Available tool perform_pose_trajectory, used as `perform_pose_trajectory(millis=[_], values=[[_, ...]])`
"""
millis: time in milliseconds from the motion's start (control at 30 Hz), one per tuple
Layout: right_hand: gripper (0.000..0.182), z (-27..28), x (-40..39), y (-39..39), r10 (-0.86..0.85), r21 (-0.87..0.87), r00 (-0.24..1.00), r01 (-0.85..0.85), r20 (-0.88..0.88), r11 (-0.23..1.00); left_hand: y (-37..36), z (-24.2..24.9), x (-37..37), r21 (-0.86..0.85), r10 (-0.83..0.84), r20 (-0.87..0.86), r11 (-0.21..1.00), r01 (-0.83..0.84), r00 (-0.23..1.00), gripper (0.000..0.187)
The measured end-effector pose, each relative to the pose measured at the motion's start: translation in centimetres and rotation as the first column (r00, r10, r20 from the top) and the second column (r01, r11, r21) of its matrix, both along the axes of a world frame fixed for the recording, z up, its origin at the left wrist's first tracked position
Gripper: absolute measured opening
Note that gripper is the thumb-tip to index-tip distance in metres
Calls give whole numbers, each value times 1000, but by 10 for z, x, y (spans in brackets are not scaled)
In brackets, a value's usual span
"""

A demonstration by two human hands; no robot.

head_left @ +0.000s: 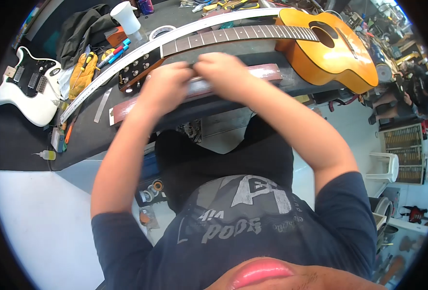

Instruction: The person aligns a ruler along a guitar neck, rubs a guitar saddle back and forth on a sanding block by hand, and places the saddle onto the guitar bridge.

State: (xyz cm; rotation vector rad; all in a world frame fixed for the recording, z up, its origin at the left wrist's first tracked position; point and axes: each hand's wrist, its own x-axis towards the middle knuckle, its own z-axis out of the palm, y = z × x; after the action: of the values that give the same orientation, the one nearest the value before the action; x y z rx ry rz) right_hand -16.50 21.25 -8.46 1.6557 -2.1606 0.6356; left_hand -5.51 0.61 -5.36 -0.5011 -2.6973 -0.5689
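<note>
My left hand (168,83) and my right hand (220,75) are both closed, knuckles almost meeting, above a long reddish-brown wooden board (267,72) along the front of the bench. Something small and dark shows between the fists, but I cannot make out what it is. The board's middle looks shiny and is partly hidden by my hands. Just behind my hands lies an acoustic guitar (296,58) on its back, with its dark headstock (139,67) at the left. A long white strip (194,26) runs behind its neck.
A white electric guitar (23,94) lies at the far left, near a glue bottle (47,155) and a steel ruler (103,104). Yellow gloves (82,72), markers (115,53) and a white cup (125,18) stand further back. A person (410,89) is at the right.
</note>
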Motion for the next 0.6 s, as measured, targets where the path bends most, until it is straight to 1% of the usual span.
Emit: perform_pose_trajectory(millis=[33, 67, 100, 133, 167, 200, 233, 267, 300, 333, 367, 400, 433, 467, 500, 533, 567, 600], values=[[16, 1, -17, 37, -50, 21, 999, 50, 4, 999, 31, -6, -25, -14, -46, -42, 999, 45, 998, 8], [16, 14, -25, 71, -80, 43, 996, 78, 29, 996, 61, -13, -48, -51, -74, -76, 996, 70, 994, 11], [19, 16, -33, 100, -139, 47, 990, 138, 27, 989, 88, -20, -69, -32, -101, -137, 995, 98, 985, 15], [22, 14, -41, 121, -151, 25, 988, 151, -15, 988, 111, -17, -81, -51, -99, -101, 994, 95, 990, 18], [19, 16, -47, 133, -170, 57, 985, 170, -15, 984, 126, -16, -91, -70, -86, -45, 994, 83, 995, 18], [16, 19, -45, 135, -187, 90, 982, 188, -12, 978, 124, -15, -87, -68, -80, -26, 995, 78, 996, 18], [17, 19, -42, 129, -171, 93, 985, 171, -5, 981, 118, -12, -81, -66, -66, -7, 996, 66, 998, 18], [18, 18, -39, 115, -145, 92, 989, 145, -2, 985, 108, -10, -74, -67, -43, 8, 997, 43, 999, 18], [19, 17, -32, 94, -118, 87, 993, 117, 2, 989, 86, -13, -60, -69, -37, -61, 997, 33, 997, 16], [21, 15, -22, 65, -54, 73, 999, 53, 0, 996, 57, -11, -40, -61, -39, -75, 998, 34, 996, 12], [22, 8, -10, 31, -22, 53, 1000, 22, -2, 998, 26, -5, -16, -75, -23, -65, 997, 18, 998, 7], [21, 3, 7, -6, 28, 25, 1000, -28, -2, 999, -5, -1, 10, -45, 20, -53, 999, -23, 998, 5], [19, 6, 29, -42, 61, 24, 997, -62, 39, 998, -35, 7, 36, -45, 71, -2, 996, -71, 998, 4], [18, 5, 47, -78, 93, 37, 995, -94, 23, 995, -67, 10, 59, -39, 83, 5, 996, -83, 997, 8], [15, 4, 63, -112, 116, 50, 993, -116, 0, 992, -92, 14, 79, -27, 129, 26, 991, -128, 991, 14], [11, 3, 75, -140, 135, 91, 991, -135, 11, 987, -113, 16, 95, -56, 173, 39, 984, -171, 984, 16], [8, 4, 86, -154, 122, 38, 992, -122, -13, 992, -118, 19, 104, -55, 214, 75, 976, -210, 974, 15], [9, 4, 83, -153, 129, 38, 991, -128, -20, 991, -120, 23, 108, -57, 250, 106, 968, -245, 962, 14]])
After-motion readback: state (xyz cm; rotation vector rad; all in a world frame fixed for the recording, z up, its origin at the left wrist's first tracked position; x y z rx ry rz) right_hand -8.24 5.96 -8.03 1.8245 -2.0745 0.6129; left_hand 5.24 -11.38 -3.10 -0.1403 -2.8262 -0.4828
